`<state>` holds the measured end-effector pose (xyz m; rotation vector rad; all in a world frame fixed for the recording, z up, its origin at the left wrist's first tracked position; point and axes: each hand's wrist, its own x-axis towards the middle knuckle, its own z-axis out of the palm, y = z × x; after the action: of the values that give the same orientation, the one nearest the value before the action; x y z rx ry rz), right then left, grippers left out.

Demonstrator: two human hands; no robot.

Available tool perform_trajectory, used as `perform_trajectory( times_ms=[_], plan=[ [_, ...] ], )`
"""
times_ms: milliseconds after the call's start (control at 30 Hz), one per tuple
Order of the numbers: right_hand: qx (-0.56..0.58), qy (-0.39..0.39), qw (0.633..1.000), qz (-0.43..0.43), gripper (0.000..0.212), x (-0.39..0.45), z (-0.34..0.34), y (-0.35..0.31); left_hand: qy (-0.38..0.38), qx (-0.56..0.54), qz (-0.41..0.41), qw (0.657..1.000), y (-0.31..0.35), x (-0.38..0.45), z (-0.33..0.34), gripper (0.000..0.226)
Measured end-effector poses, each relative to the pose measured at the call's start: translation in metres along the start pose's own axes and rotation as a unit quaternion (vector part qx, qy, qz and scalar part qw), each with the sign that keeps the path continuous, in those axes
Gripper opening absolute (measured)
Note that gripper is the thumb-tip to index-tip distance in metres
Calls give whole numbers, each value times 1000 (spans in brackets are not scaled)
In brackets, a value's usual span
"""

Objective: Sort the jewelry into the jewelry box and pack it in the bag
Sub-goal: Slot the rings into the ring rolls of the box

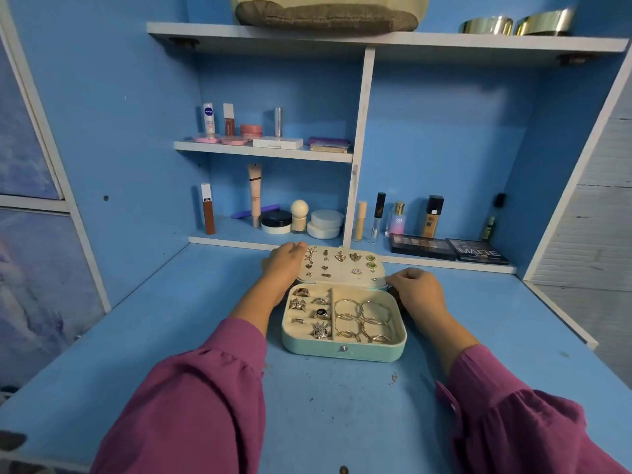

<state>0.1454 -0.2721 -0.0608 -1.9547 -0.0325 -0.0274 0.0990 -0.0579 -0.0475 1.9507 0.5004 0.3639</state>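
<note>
Box (343,348) open at frame centre on the desk (136,336), rings left, bangles right. Your left hand (284,265) grips the lid's (342,268) left edge, fingers curled. Your right hand (415,290) curls at the hinge corner; grasp unclear.

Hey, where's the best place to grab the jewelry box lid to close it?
Take the lid by its far edge, at the two outer corners, coming from behind. It lies flat, hinged along its near side to the base. The left hand and right hand already flank it.
</note>
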Motion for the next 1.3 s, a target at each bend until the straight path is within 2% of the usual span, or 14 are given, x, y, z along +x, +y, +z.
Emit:
perform_trajectory(
  times_ms=[100, 267, 567, 733, 933, 1300],
  plan=[
    [19, -1, 1000, 3, 10, -2, -1, -1, 13, -127, 49, 991, 1, -4, -5, 31],
    [117, -29, 993, 2, 5, -7, -5, -6, 27, -216, 110, 970, -3, -7, -17, 26],
    [143, -85, 986, -21, 4, -12, -23, -8, -2, -352, 60, 934, -7, -19, -28, 13],
    [136, -107, 984, -48, 5, -17, -30, -7, -12, -350, 49, 936, -9, -29, -29, 14],
    [111, -131, 982, -74, 5, -19, -38, -4, -2, -298, 33, 954, -13, -33, -31, 12],
    [108, -171, 977, -67, 12, -20, -46, 0, -1, -204, 44, 978, -16, -35, -29, 9]
  ],
)
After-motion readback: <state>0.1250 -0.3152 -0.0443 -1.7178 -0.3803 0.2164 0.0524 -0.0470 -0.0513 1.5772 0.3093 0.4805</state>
